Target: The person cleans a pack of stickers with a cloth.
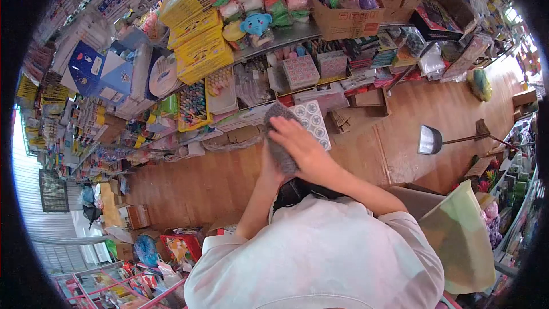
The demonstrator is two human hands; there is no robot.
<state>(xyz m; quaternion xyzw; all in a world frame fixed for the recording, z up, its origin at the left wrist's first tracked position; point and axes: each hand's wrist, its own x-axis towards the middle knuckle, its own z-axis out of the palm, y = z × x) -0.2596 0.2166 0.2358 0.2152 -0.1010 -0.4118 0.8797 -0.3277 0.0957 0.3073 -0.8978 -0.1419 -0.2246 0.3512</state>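
A dark grey, fuzzy-looking cloth or sponge (279, 115) is held up in front of my chest, between my two hands. My right hand (298, 144) lies over its front with the fingers stretched and pressed onto it. Behind the grey piece, my left hand (273, 163) supports it from the left; most of its fingers are hidden. A white sheet or box with rows of round grey-and-white pictures (313, 120) shows just right of the grey piece, partly covered by my right hand.
Shelves ahead hold yellow boxes (200, 51), a cardboard box of colourful bags (346, 20) and a pencil tray (193, 106). A dustpan (430, 139) lies on the wooden floor at right. A pale green bag (462, 240) stands at lower right.
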